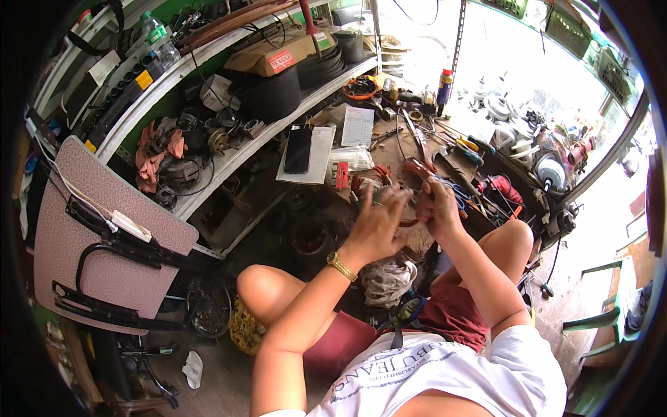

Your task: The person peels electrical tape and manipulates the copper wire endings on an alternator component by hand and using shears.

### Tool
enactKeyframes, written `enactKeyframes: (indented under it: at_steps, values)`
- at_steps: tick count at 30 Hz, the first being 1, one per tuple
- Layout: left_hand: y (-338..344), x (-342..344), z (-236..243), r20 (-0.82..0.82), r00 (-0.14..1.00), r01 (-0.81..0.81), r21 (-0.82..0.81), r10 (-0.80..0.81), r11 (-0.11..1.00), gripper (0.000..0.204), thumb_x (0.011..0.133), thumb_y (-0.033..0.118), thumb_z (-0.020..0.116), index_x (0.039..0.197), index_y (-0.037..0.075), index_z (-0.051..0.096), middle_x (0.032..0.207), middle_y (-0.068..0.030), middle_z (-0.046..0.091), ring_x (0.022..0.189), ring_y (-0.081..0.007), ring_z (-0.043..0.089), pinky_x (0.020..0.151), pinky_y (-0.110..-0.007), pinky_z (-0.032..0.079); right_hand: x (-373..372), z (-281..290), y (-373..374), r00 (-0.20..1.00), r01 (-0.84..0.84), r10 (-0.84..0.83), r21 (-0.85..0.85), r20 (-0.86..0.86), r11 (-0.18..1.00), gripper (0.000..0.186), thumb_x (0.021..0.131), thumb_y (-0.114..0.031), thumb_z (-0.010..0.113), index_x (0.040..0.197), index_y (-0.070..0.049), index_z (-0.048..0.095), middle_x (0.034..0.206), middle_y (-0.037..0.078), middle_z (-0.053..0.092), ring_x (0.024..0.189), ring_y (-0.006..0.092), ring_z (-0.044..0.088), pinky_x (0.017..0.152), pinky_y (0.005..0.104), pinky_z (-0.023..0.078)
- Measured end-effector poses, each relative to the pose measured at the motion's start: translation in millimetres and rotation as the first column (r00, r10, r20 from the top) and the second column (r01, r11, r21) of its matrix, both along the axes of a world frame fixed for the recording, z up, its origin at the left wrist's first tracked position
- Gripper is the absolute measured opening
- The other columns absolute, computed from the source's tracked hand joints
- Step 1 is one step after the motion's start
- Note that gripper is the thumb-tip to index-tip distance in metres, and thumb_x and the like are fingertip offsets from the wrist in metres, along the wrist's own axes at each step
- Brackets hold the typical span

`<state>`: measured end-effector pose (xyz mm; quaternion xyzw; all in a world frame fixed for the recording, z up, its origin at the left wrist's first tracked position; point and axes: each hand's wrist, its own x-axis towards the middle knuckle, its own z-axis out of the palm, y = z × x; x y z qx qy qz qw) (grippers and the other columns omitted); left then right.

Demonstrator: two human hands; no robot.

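My left hand (379, 226), a gold watch (341, 266) on its wrist, is raised with fingers apart over a round part with copper-coloured wire windings (370, 182). The hand partly hides this part, and I cannot tell whether the fingers touch it. Close by on the right, my right hand (439, 206) is closed, fingers curled inward; what it holds is too small or hidden to make out. A reddish-brown bundle (415, 167) shows just beyond its fingertips. Below the hands, a crumpled whitish cloth (389, 283) lies between my knees.
A black phone (298, 149) lies on papers left of my hands, near a small red box (341, 175). Pliers (467, 148), a spray can (445, 87) and several tools crowd the bench. Loaded shelves (271, 115) stand left, with a pinkish folding panel (104, 243) nearer me.
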<state>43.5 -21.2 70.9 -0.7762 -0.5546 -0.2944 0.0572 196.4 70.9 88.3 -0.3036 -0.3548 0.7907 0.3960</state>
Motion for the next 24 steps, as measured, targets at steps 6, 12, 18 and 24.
enactKeyframes:
  at_steps: [6,12,18,24]
  values:
    - [5,28,-44,-0.012,0.999,-0.043,0.008,0.043,0.999,0.031,0.092,0.029,0.058,0.110,0.005,0.055,0.110,-0.0106,0.063,0.112,-0.0275,0.058,0.115,-0.060,0.017,6,14,9,0.988,-0.117,0.086,-0.248,-0.131,0.962,0.023,0.099,-0.022,0.038,0.078,-0.018,0.045,0.051,-0.005,0.027,0.043,0.0113,0.025,0.047,0.0297,0.027]
    - [33,5,18,0.409,0.890,0.211,0.025,-0.203,0.977,0.020,0.095,0.022,0.055,0.097,0.003,0.058,0.076,-0.0172,0.064,0.075,-0.0353,0.064,0.086,-0.047,0.047,6,45,44,0.871,-0.327,0.144,-0.335,-0.470,0.883,0.025,0.104,-0.023,0.033,0.085,-0.015,0.047,0.064,-0.002,0.039,0.057,0.0152,0.040,0.062,0.0355,0.041]
    - [48,-52,71,0.843,0.526,0.342,-0.091,-0.111,0.935,0.033,0.105,0.030,0.045,0.083,0.007,0.053,0.063,0.0038,0.046,0.055,-0.0067,0.038,0.051,-0.023,0.033,-22,99,61,0.874,-0.486,0.484,-0.045,-0.044,0.873,0.033,0.104,-0.030,0.041,0.113,-0.004,0.059,0.102,0.009,0.065,0.095,0.0258,0.063,0.089,0.0430,0.051]
    - [48,-83,62,0.967,0.250,0.529,-0.169,0.037,0.832,0.035,0.106,0.032,0.042,0.079,0.010,0.045,0.059,0.0049,0.033,0.051,-0.0045,0.028,0.047,-0.022,0.024,-33,85,62,0.835,-0.255,-0.512,0.966,0.202,-0.035,0.038,0.093,-0.004,0.053,0.131,-0.005,0.055,0.115,0.015,0.063,0.106,0.0265,0.062,0.093,0.0366,0.048]
